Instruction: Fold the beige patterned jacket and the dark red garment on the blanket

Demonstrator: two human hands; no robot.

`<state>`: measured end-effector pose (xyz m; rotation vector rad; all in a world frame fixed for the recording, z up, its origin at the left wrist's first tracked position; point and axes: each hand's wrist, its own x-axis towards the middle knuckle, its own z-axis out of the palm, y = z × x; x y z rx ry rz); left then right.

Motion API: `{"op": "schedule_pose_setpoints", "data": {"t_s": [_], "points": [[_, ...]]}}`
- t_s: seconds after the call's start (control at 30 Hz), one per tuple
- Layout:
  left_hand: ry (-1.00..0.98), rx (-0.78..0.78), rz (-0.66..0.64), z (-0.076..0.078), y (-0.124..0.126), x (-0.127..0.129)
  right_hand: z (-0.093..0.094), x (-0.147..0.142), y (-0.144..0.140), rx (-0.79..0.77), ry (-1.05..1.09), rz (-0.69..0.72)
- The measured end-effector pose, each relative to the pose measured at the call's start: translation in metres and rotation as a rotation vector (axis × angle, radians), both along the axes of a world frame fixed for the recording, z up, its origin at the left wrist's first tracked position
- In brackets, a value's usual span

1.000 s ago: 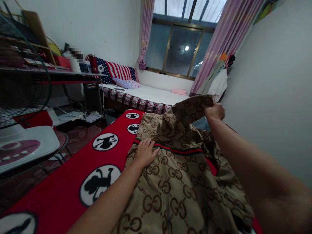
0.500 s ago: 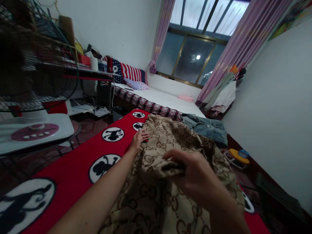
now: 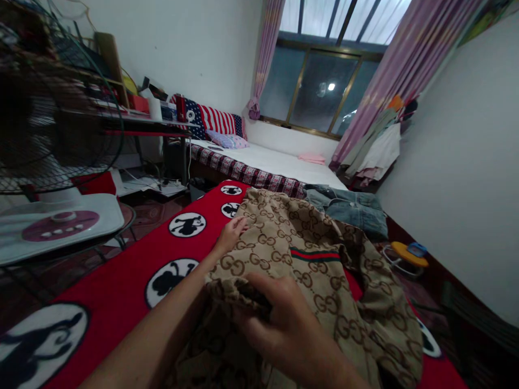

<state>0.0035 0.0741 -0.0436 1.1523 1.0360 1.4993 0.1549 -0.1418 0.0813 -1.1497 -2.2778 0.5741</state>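
A tan jacket (image 3: 279, 232) with a brown monogram print and a green-red-green stripe lies spread over a red cloth (image 3: 133, 265) with black-and-white round figures. My right hand (image 3: 279, 313) is closed around the gathered cuff of one sleeve, lifted in front of me and folded across the jacket's body. Farther off, my left hand (image 3: 232, 233) rests at the jacket's left edge, fingers drawn together on the fabric. Its fingertips are partly hard to make out. The lower part of the jacket is shaded and partly behind my forearms.
Folded denim clothing (image 3: 351, 210) lies beyond the jacket. To the left stands a fan (image 3: 60, 216) near a cluttered desk (image 3: 154, 125). A bed (image 3: 275, 162) is under the window; a yellow stool (image 3: 408, 254) stands at the right, by the wall.
My right hand has moved left with the sleeve cuff, drawing the sleeve across and uncovering the striped part. The left hand's fingers have drawn together at the jacket's edge.
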Motion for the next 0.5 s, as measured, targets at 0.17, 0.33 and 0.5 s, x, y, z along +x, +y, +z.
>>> {"op": "schedule_pose_setpoints", "data": {"t_s": [0.17,0.33,0.5], "points": [[-0.014,-0.068,-0.048,0.007,0.000,-0.009,-0.005,-0.003,0.000,-0.040,0.001,0.098],[0.065,0.018,-0.069,0.005,-0.003,-0.014,-0.025,0.005,0.016,-0.213,-0.338,0.540],[0.231,0.155,0.240,0.003,-0.004,-0.014,-0.039,0.007,0.040,-0.456,-0.202,0.609]]}}
